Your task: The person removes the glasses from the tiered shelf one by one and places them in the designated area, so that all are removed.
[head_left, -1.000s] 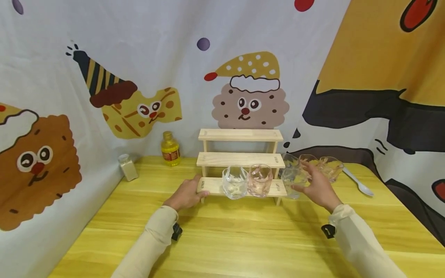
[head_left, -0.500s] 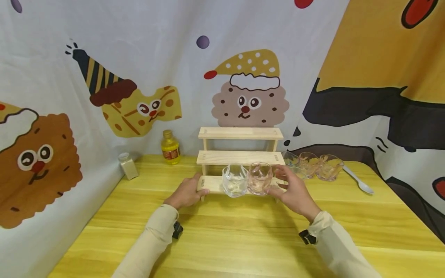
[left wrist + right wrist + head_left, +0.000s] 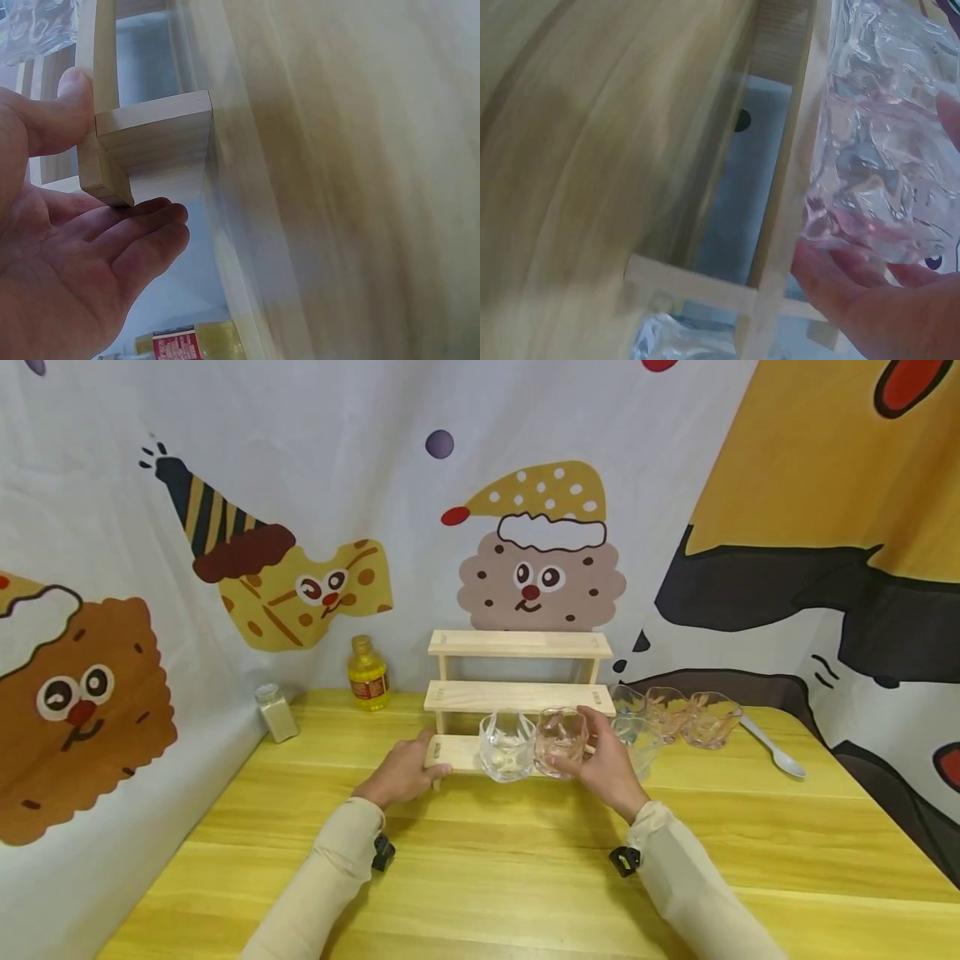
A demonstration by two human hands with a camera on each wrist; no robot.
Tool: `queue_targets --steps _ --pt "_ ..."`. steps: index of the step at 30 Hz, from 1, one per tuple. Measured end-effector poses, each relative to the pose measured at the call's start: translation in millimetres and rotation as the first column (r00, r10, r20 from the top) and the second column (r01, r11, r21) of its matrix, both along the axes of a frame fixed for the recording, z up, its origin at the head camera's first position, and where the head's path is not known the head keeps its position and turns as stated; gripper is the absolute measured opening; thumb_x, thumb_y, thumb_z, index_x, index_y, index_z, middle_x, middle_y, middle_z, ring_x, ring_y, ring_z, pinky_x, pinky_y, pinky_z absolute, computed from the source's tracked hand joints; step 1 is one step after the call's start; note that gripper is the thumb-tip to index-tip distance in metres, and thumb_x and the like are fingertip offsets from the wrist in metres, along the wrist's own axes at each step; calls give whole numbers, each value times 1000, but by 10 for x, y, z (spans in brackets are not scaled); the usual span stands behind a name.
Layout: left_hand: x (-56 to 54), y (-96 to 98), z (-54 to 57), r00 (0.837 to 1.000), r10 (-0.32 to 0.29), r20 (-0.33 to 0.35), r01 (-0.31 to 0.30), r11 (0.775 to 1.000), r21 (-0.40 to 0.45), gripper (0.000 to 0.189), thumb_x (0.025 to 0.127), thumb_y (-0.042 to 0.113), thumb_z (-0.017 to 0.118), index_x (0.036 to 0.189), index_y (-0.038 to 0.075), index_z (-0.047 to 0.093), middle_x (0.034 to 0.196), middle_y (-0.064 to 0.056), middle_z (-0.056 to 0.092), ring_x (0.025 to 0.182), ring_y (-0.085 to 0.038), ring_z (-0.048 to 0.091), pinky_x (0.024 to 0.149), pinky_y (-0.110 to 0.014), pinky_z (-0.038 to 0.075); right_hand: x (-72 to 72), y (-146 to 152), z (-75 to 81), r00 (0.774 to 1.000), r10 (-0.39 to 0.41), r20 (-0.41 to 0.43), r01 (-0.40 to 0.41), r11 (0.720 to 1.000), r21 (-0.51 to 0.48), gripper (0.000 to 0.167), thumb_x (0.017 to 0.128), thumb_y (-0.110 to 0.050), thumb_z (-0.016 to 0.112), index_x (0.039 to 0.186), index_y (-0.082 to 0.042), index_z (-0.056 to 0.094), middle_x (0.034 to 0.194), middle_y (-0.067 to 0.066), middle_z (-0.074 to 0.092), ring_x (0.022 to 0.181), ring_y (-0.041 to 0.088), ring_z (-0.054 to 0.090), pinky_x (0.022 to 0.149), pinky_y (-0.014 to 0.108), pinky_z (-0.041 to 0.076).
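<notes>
A three-step pale wooden display stand (image 3: 517,697) stands at the back of the table. On its lowest step a clear glass (image 3: 506,752) and a pinkish glass (image 3: 555,735) sit side by side. My right hand (image 3: 606,770) holds the pinkish glass from its right side, thumb in front; the right wrist view shows fingertips against its wavy wall (image 3: 877,172). My left hand (image 3: 403,774) grips the left end of the lowest step. In the left wrist view its thumb (image 3: 71,112) lies on the board, and the other fingers are at the board's end.
Right of the stand are two clear glasses, one (image 3: 639,742) partly behind my right hand, and two pinkish glasses (image 3: 708,721). A pale spoon (image 3: 772,750) lies beyond them. At the back left stand a yellow bottle (image 3: 368,681) and a small jar (image 3: 277,717).
My right hand has moved left from beside the clear glass right of the stand to the pinkish glass and now holds it. The left hand has stayed at the step's end.
</notes>
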State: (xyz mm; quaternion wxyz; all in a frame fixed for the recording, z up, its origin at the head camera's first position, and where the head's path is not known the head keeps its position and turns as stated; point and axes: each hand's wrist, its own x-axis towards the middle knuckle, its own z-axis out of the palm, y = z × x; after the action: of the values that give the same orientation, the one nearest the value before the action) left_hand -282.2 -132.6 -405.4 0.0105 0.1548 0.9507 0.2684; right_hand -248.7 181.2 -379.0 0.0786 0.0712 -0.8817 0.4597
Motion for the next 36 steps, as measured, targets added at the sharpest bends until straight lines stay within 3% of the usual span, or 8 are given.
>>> queue_targets --steps 6,15,22,27,32,36 --pt "7 -4 18 1000 -2 3 2 1000 3 66 98 31 67 148 -1 39 125 -28 66 118 -37 64 99 -50 51 -62 -43 -14 999 -31 -21 30 999 -37 87 84 -14 82 154 -5 31 140 24 55 125 45 57 103 56 48" --pt "-7 -4 24 1000 3 -20 -3 1000 -3 63 97 30 67 146 -2 42 124 -27 66 116 -36 65 98 -49 52 -63 21 9 1000 -20 -10 18 992 -122 81 84 -13 81 152 -8 37 132 19 59 123 39 59 98 50 52" --pt "15 3 -13 1000 7 -5 -8 1000 -5 63 97 30 67 146 -2 42 127 -27 65 120 -38 63 100 -50 51 34 131 95 1000 -7 -21 4 990 -139 81 85 -13 81 152 -9 37 130 17 60 115 35 63 83 29 55" --pt "28 6 -30 1000 16 3 -16 1000 2 65 98 31 66 148 -2 40 131 -28 63 123 -39 61 103 -51 50 135 253 187 999 11 -43 -16 992 -127 81 84 -15 82 152 -9 38 130 17 61 115 36 64 79 22 55" --pt "16 10 -30 1000 4 -5 -4 1000 2 66 97 31 67 148 -3 40 128 -28 65 120 -38 63 101 -50 51 247 449 280 997 0 -74 -4 998 -65 81 84 -19 82 152 -11 39 130 15 62 118 37 64 81 23 55" --pt "8 0 -27 1000 6 -10 -6 1000 3 67 97 31 67 148 -3 39 129 -28 64 121 -39 63 102 -51 50 322 629 332 996 -30 -79 29 999 -14 83 85 -25 82 154 -12 38 132 16 63 123 40 61 90 40 56"
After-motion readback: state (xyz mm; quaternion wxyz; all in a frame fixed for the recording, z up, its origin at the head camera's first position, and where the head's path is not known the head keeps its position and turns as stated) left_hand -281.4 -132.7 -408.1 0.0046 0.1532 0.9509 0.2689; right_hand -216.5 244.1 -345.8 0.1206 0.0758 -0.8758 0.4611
